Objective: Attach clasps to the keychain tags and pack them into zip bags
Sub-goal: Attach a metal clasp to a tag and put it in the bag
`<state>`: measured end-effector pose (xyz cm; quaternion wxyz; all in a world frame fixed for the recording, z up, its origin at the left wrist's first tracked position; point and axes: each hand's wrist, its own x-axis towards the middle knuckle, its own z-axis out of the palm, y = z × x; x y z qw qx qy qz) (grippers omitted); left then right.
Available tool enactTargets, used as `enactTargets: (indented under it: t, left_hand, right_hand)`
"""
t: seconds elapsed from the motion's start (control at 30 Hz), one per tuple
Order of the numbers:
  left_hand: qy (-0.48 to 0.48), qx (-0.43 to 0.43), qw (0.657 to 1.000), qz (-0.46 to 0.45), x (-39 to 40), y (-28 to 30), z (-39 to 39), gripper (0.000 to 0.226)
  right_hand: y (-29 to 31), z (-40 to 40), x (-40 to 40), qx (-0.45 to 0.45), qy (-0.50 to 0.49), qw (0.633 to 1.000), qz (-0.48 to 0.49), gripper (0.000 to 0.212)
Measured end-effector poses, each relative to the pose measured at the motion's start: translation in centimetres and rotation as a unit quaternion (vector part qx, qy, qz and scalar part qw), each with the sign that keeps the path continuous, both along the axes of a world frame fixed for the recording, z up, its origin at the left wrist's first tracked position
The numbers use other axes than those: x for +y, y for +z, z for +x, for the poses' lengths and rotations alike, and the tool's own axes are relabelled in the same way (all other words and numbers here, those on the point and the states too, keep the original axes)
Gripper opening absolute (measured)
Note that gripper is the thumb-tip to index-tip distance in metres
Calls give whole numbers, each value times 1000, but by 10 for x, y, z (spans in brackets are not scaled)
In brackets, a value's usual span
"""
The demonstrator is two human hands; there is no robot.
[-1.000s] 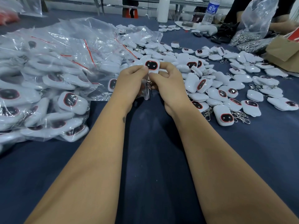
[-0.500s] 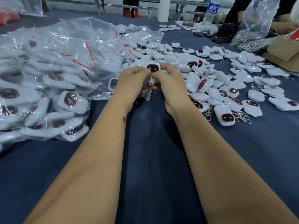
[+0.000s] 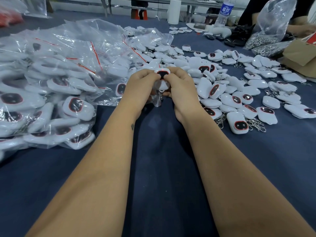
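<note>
Held tag (image 3: 162,74): one white keychain tag with a dark, red-rimmed face, raised above the blue table (image 3: 164,168) between both hands. Long axis runs roughly away from the person toward them, face end farthest, clasp end nearest. Neither hand is nearer; they meet on it from opposite sides.

Clasp (image 3: 161,96): small metal piece hanging from the near end of the held tag, below the fingers. Whether it is fully hooked on cannot be told.

Zip bag (image 3: 156,102): a scrap of clear film shows just below the held tag, beside the clasp. Judged to be the small bag waiting for this tag; its mouth is hidden by the hands.

Left hand (image 3: 141,86): curled, fingertips pinching the left edge of the held tag. Not released.

Right hand (image 3: 179,86): curled likewise, pinching the right edge of the held tag, lower fingers near the clasp.

Coming move, as a judgement: the tag must travel clasp-first, down toward the film beneath it.

Loose tags (image 3: 239,93): spread to the right of the held tag, many with clasps on.

Packed bags (image 3: 51,79): heaped to the left of the held tag, red-striped.

Clasp stock (image 3: 266,40): a clear sack of metal clasps, far right beyond the held tag.
</note>
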<state>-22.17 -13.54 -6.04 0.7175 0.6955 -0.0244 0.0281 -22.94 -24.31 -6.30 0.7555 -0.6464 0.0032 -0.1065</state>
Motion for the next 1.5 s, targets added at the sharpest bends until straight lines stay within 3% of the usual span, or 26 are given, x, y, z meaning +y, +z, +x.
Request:
enactTargets:
  t: [0.6, 0.7, 0.8, 0.87, 0.93, 1.0, 1.13, 1.23, 1.33, 1.43, 1.5]
  left_hand:
    - [16, -38, 997, 62, 0, 0, -4, 4]
    - [21, -41, 997, 67, -2, 0, -5, 11]
    - [53, -31, 997, 39, -1, 1, -3, 13]
    - [90, -56, 991, 77, -1, 0, 0, 14]
    - [109, -70, 986, 104, -1, 1, -1, 27]
    - [102, -66, 988, 98, 0, 0, 0, 31]
    - [112, -36, 991, 60, 2, 2, 1, 37]
    - [163, -62, 984, 46, 4, 4, 0, 24]
    - [170, -102, 980, 30, 2, 6, -1, 19]
    - [155, -136, 978, 38, -1, 9, -4, 15]
    - [183, -150, 971, 39, -1, 10, -5, 15]
  right_hand:
    - [4, -5, -1, 4, 17, 1000, 19, 24]
    - [3, -5, 1, 4, -7, 1000, 14, 20]
    - [5, -4, 0, 3, -53, 997, 63, 16]
    - [9, -2, -2, -3, -61, 986, 152, 17]
    - [11, -3, -3, -22, -15, 967, 254, 16]
    - [13, -4, -1, -34, 25, 958, 283, 16]
    - [9, -6, 6, -22, 17, 980, 199, 18]
    - [1, -4, 6, -11, -37, 999, -3, 16]
    - [-3, -4, 7, -55, -81, 964, -247, 10]
    - [-6, -3, 9, -88, -92, 924, -361, 11]
    - [-5, -2, 10, -95, -102, 913, -383, 20]
